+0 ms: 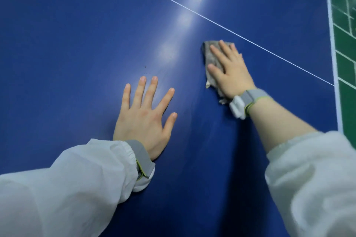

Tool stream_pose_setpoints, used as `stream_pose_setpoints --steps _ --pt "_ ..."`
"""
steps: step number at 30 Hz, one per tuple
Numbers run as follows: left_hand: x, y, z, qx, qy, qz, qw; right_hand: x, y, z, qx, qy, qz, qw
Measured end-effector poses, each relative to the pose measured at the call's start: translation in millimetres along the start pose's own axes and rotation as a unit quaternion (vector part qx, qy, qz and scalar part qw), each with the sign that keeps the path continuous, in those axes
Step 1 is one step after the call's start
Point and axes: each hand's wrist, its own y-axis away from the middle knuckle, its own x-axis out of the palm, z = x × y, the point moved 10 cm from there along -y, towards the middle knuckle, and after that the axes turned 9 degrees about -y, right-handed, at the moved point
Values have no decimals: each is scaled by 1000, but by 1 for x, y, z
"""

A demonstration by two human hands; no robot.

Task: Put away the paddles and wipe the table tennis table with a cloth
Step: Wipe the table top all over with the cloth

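Observation:
The blue table tennis table (67, 34) fills the view, with its thin white centre line (192, 11) running from the top middle down to the right edge. My right hand (229, 69) lies flat with straight fingers on a grey cloth (209, 54), pressing it onto the table just below the white line. The cloth's frayed pale end sticks out near my wrist. My left hand (144, 115) rests flat on the bare table surface, fingers spread, to the lower left of the cloth. No paddles are in view.
The table's white right border (332, 44) runs down the far right, with green tiled floor (346, 59) beyond it. A small dark speck (145, 66) sits on the surface above my left hand. Light glare streaks across the table's middle.

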Motion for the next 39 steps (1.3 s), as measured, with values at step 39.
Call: stream_pose_setpoints --steps 39 --pt "0 -19 117 -124 13 0 992 64 106 113 -270 83 138 949"
